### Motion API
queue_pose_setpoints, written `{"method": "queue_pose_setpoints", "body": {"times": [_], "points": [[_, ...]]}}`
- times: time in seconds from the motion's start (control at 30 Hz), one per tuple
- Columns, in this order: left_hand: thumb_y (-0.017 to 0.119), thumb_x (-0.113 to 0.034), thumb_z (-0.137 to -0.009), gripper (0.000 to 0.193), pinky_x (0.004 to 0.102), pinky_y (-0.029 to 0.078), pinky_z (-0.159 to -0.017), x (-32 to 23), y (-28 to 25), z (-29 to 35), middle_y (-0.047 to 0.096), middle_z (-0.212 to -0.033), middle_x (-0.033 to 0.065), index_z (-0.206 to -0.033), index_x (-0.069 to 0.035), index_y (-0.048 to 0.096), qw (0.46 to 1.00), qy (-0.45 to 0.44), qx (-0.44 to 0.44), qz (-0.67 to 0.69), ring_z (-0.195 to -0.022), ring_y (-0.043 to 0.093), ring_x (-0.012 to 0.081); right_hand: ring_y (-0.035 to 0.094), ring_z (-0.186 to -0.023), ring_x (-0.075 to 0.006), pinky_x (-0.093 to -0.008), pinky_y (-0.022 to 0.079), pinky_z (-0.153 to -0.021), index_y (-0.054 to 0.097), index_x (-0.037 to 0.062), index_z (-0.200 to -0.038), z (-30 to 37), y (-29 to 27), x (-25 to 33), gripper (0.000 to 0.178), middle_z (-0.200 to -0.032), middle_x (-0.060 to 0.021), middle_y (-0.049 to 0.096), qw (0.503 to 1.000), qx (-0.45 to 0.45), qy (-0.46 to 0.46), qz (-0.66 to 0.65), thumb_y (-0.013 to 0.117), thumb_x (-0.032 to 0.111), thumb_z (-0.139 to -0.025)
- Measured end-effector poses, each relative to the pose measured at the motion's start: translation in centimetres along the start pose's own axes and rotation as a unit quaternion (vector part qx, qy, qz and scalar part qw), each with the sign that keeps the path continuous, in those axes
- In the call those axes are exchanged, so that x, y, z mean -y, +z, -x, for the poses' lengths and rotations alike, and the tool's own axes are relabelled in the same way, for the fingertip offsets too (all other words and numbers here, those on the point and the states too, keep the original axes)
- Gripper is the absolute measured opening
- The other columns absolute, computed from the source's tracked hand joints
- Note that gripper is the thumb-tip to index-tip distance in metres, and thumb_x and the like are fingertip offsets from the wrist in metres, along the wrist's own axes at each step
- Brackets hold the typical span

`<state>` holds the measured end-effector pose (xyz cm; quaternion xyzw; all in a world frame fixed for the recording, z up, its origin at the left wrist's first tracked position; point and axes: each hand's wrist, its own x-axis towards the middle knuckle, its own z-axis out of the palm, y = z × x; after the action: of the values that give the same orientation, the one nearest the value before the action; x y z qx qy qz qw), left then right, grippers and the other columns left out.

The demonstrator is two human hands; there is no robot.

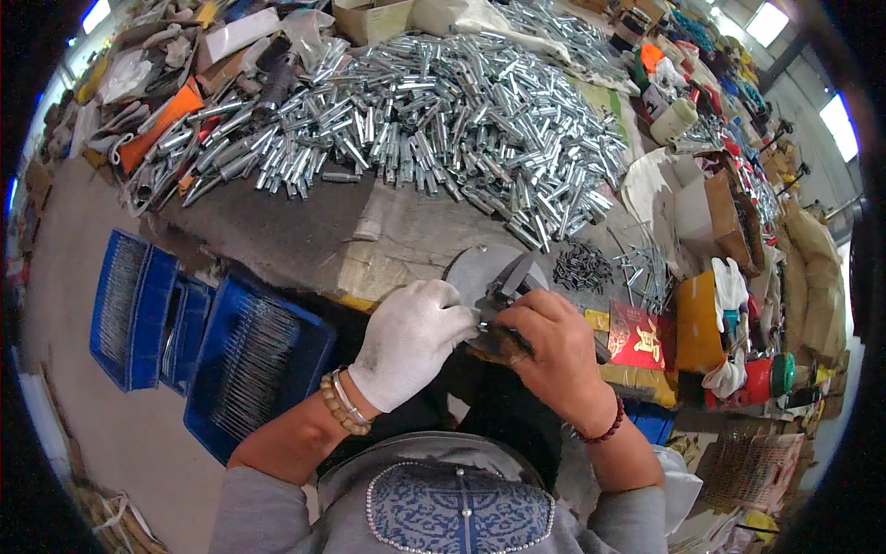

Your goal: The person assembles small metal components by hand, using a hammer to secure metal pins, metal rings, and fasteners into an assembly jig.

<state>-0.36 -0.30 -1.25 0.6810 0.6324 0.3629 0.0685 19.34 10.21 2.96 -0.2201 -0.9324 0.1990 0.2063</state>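
My left hand [411,337], in a white glove, is closed with its fingertips pinching a small shiny metal part [483,325]. Facing it, my bare right hand [556,343] has thumb and fingers pressed together at the same spot; what they hold is hidden. Both hands meet at the near side of a dark metal fixture [514,275], which stands on a round grey metal disc [469,268]. Just beyond the right hand lies a pile of small black pins [581,266], with thin silver rods [646,275] beside it.
A large heap of silver metal tubes [443,120] covers the far part of the worktable [277,226]. Blue crates [198,411] filled with metal rods stand at the left. On the right are a red printed card [637,337], a yellow box [699,323] and white gloves [729,284].
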Motion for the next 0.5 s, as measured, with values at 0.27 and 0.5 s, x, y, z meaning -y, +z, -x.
{"method": "queue_pose_setpoints", "body": {"times": [0.27,0.5], "points": [[0.074,-0.006,-0.081,0.016,0.0461,0.054,-0.082,0.1,0.1,0.4,0.068,-0.101,0.0116,-0.097,-0.008,0.074,1.0,0.005,-0.005,0.004,-0.096,0.066,0.0361,0.062,-0.091,-0.0304,-0.0437,0.053,-0.079,0.069,0.0079,-0.095,-0.9,-0.6,1.5,0.018,-0.094,-0.0089,0.06,0.989,0.04,-0.074,0.121,0.074,0.012,-0.078],[0.072,-0.002,-0.077,0.023,0.0469,0.054,-0.084,0.1,0.0,-0.1,0.068,-0.104,0.0143,-0.099,-0.005,0.073,1.0,0.011,0.0,0.002,-0.1,0.066,0.0389,0.061,-0.092,-0.0254,-0.0387,0.051,-0.079,0.07,0.007,-0.09,-2.6,-1.6,2.6,0.01,-0.093,-0.0074,0.058,0.959,0.104,-0.141,0.222,0.066,0.015,-0.086]]}}
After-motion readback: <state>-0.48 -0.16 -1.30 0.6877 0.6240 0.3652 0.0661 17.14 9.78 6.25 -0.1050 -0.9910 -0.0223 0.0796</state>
